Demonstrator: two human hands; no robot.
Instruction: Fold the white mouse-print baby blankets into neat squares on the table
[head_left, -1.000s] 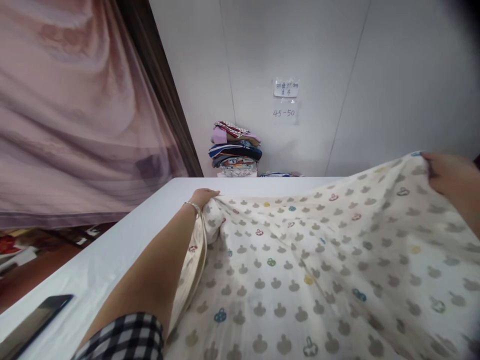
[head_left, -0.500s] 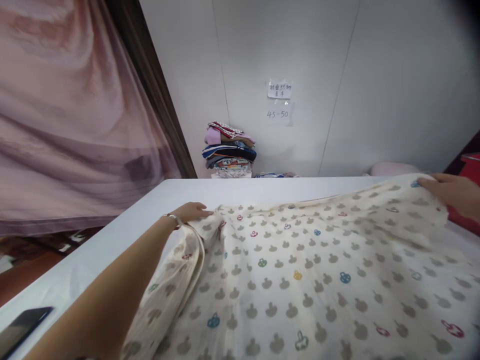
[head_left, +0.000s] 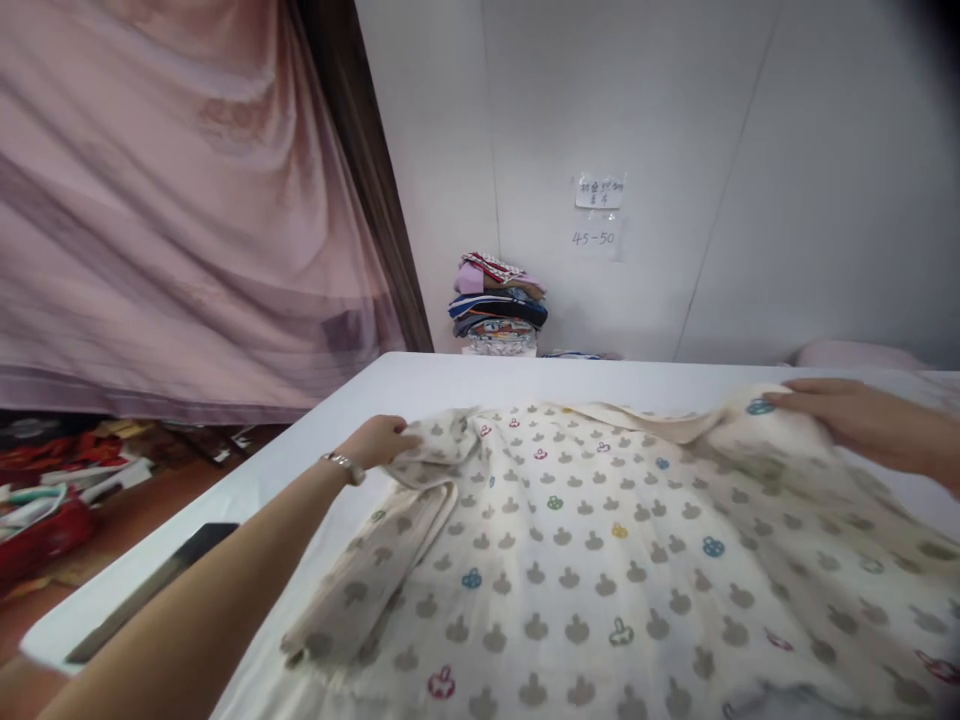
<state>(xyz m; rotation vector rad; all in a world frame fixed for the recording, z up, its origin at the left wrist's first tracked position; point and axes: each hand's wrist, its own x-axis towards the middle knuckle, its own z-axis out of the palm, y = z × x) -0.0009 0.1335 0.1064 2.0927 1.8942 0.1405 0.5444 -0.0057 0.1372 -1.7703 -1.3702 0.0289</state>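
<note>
A cream cloth printed with small grey and coloured shapes lies spread over a white table. My left hand, with a bracelet at the wrist, is closed on the cloth's far left corner, down on the table. My right hand pinches the far right corner, held low just above the surface. A folded strip of the same cloth runs along its left side beside my left forearm.
A dark phone lies at the table's left edge. A stack of folded clothes stands by the wall behind the table. A pink curtain hangs on the left. Paper notes are stuck on the white wall. A pink cushion sits far right.
Both hands have lowered the cloth's far edge onto the table, the right hand dropping most. The cloth now lies flatter. The camera has swung to the left.
</note>
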